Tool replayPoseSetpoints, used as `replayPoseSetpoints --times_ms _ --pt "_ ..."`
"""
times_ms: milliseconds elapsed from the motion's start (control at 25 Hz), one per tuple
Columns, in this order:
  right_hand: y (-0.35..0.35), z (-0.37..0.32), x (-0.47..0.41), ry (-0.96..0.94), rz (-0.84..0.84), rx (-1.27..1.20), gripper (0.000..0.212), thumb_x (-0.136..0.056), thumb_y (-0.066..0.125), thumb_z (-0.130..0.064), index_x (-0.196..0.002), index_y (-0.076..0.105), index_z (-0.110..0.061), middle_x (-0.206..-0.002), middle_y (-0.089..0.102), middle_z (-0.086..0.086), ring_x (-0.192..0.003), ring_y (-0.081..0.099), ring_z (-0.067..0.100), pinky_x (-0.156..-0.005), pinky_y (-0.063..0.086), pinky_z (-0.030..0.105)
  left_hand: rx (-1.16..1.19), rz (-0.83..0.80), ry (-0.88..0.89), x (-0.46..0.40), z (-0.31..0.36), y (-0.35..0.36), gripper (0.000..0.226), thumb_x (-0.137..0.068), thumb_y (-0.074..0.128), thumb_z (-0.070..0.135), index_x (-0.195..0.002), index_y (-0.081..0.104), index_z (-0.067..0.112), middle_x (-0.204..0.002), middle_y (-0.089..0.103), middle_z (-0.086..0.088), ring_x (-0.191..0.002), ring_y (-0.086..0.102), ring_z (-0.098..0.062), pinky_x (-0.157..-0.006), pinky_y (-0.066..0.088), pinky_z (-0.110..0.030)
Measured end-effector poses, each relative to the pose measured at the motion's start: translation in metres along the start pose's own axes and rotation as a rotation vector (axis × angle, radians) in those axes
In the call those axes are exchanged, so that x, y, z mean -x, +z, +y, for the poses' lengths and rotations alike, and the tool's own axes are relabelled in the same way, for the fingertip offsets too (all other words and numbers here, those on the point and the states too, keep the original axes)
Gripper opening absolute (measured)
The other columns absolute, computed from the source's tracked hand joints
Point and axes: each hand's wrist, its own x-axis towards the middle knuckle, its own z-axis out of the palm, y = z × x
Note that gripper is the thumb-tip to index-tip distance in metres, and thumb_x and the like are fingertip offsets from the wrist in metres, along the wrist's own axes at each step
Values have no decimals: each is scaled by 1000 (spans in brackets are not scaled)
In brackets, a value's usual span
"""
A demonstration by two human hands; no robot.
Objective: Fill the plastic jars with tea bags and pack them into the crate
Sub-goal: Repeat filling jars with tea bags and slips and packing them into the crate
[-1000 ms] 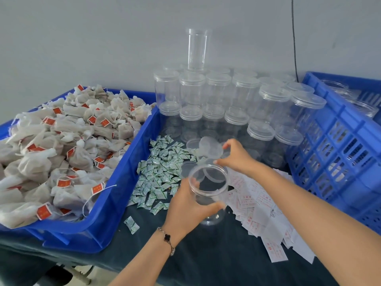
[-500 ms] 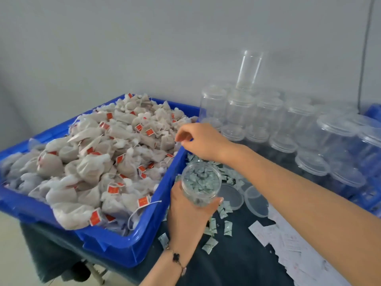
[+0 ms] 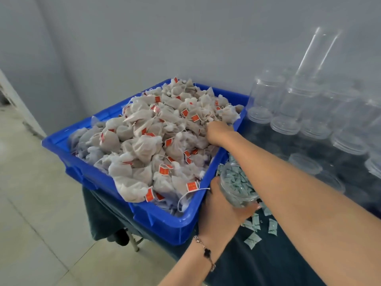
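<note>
Right hand into the tea bags, jar waiting in the left.

The right hand has crossed from the lids to the blue bin and curls into the tea bags, seemingly pinching one; filling begins. The left hand grips the open jar beside the bin above the worktop, long axis roughly upright, mouth upward.

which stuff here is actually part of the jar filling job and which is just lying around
In use: left hand holding the open jar; right hand in the tea bags; blue crate; empty lidded jars.
Lying about: green sachets, loose lid.
</note>
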Motion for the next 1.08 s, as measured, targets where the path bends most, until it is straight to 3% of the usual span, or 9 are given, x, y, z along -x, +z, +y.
replayPoseSetpoints --times_ms 120,200,320,480,560,680,880,1000,1080 --pt "-6 12 18 2 183 -263 23 -95 47 -16 -77 57 -8 -73 56 4 -71 55 19 -62 40 29 60 41 6 0 6 -1 69 -54 85 45 -104 40 59 -101 52 42 -98 48 25 -77 38 5" --pt "-19 30 41 7 318 -495 29 -91 54 -18 -69 64 -4 -62 57 5 -58 51 15 -56 39 31 91 58 -14 1 8 0 70 -51 86 44 -99 38 59 -99 48 49 -96 43 31 -72 34 9" --pt "-34 59 93 20 466 -926 14 -82 70 -21 -78 76 -9 -71 71 6 -64 64 17 -63 52 27 121 72 -68 2 8 3 74 -47 88 48 -102 38 50 -98 49 43 -94 40 33 -68 32 10" --pt "-32 87 165 -70 307 -1382 3 -69 79 -16 -71 77 -17 -77 74 6 -73 72 17 -65 56 20 102 76 -97 6 7 7 78 -50 88 49 -112 42 35 -106 53 26 -94 51 16 -68 37 4" --pt "-27 95 191 -117 169 -1328 7 -66 78 -20 -72 78 -17 -81 75 5 -75 71 16 -69 55 19 56 91 -79 7 9 8 81 -50 87 51 -116 46 25 -110 57 15 -101 56 0 -79 44 -8" --pt "-21 97 208 -186 58 -934 3 -76 76 -18 -75 78 -20 -93 74 -9 -85 68 3 -80 53 18 -34 55 -39 7 9 10 88 -47 83 56 -120 49 20 -110 58 11 -102 59 -9 -83 53 -27" --pt "-49 64 181 -321 298 -675 12 -87 65 -25 -91 75 -19 -86 72 -13 -81 63 -5 -75 48 11 -26 3 -158 15 -5 12 98 -43 79 66 -124 36 31 -117 54 13 -105 57 -10 -86 53 -31" --pt "-41 13 160 -513 12 -421 25 -90 61 -33 -111 68 -21 -103 70 -9 -91 62 0 -80 48 14 -18 -2 -118 15 -15 13 89 -45 74 67 -120 38 34 -118 55 14 -108 56 -8 -90 50 -29" --pt "-22 -15 152 -577 -155 -149 39 -87 60 -47 -118 64 -23 -107 67 -6 -97 60 9 -83 50 27 -91 0 -49 16 -21 11 88 -48 71 69 -121 40 30 -114 53 15 -107 53 -4 -89 46 -21"
